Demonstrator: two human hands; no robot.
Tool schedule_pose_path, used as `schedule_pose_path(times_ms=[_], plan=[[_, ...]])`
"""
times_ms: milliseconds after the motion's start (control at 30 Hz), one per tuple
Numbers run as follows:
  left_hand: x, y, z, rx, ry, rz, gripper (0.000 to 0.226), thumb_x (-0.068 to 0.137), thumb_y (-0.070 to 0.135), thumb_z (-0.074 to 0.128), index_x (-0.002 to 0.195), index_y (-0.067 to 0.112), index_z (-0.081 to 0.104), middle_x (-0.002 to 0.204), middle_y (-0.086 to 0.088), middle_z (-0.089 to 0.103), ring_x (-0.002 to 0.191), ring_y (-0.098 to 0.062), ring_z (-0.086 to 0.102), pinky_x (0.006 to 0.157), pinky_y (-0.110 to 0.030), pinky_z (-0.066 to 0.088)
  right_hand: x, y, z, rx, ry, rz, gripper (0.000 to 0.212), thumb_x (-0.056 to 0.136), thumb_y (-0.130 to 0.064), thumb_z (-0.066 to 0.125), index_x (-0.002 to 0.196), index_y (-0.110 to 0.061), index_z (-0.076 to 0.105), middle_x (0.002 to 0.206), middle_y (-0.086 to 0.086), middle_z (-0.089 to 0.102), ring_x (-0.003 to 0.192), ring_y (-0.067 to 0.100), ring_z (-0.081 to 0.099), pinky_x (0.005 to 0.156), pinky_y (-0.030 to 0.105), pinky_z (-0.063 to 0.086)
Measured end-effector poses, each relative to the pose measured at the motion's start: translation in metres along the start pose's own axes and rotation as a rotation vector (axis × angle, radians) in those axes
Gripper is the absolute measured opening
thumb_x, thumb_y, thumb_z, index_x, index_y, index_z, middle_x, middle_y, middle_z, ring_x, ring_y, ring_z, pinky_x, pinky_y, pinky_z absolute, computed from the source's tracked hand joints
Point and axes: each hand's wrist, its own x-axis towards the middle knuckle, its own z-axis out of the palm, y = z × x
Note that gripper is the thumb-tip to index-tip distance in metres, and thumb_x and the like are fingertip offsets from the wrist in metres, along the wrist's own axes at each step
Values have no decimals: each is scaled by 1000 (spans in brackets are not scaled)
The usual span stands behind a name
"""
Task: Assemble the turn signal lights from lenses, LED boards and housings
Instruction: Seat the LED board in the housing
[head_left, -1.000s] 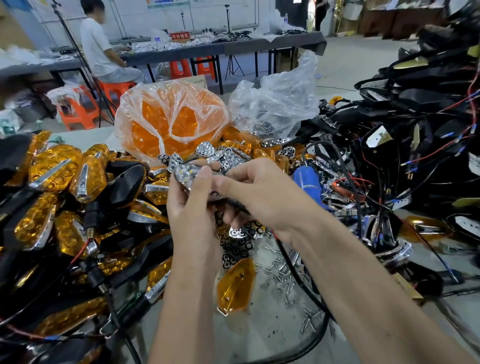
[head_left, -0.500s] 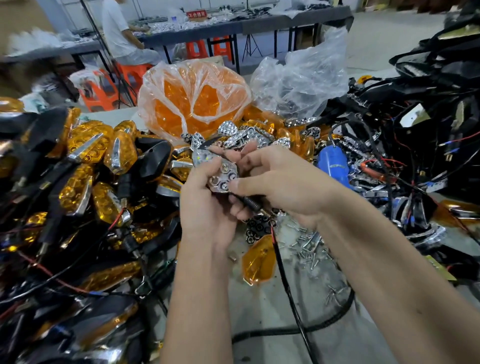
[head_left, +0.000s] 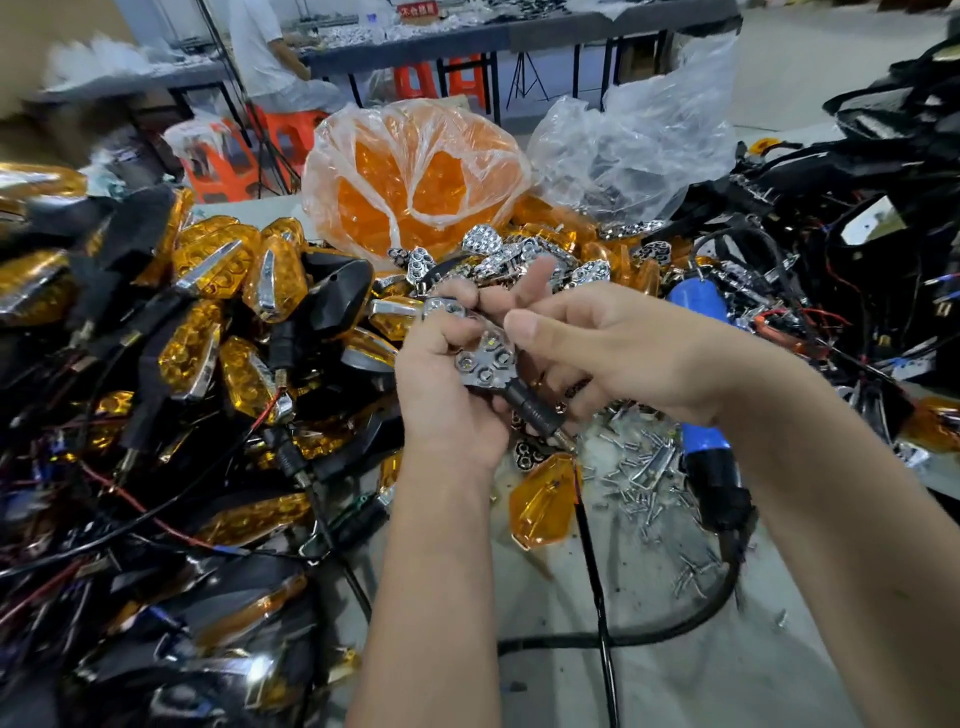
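Since half a second ago the right hand (head_left: 613, 353) has let its thumb off the chrome reflector, and its index finger now sticks up straight above the piece. That hand's grip is loose: thumb extended toward the part, the lower fingers curled under it near the black stem (head_left: 530, 405), though whether they actually clamp it cannot be told. The left hand (head_left: 447, 384) has its grip closed round the turn signal unit (head_left: 485, 358), thumb across the upper end and fingers behind, so the chrome reflector face with its round LED cups looks up at the camera. A thin black wire (head_left: 592, 561) hangs from the stem down toward the near edge.

Just below the hands a loose amber lens (head_left: 540, 499) lies on the grey surface (head_left: 675, 675), beside a scatter of small screws (head_left: 644, 483). A blue-handled screwdriver (head_left: 701, 415) lies under the right forearm. To the left sits a heap of finished amber lights (head_left: 218, 312) with black housings and wires. Behind the hands are loose chrome reflectors (head_left: 519, 254), a clear bag of amber lenses (head_left: 415, 176) and a second clear bag (head_left: 634, 150). Black housings with wiring (head_left: 857, 234) pile up at the right.
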Motion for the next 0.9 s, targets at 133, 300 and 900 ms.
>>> schedule_pose_path(times_ms=[133, 300, 900], plan=[[0, -5, -1, 286, 114, 127, 28, 67, -9, 39, 85, 8, 51, 101, -24, 76, 117, -40, 70, 107, -57, 49, 6, 8, -2, -188, 187, 40, 69, 86, -74, 45, 91, -10, 69, 70, 14, 75, 60, 28, 75, 49, 32, 59], [3, 13, -19, 228, 156, 123, 31, 70, -15, 32, 83, 8, 47, 80, -16, 73, 99, -44, 75, 82, -47, 63, 1, 18, -15, -530, -94, 162, 11, 95, -39, 74, 94, -28, 75, 78, -2, 77, 63, 18, 74, 61, 39, 64], [4, -5, -9, 449, 267, -159, 29, 73, -13, 32, 74, 11, 49, 59, -3, 51, 49, -21, 53, 47, -24, 43, -1, 23, -26, -332, 85, 89, 13, 104, -15, 57, 101, -21, 68, 64, 9, 73, 44, 17, 62, 40, 25, 45]])
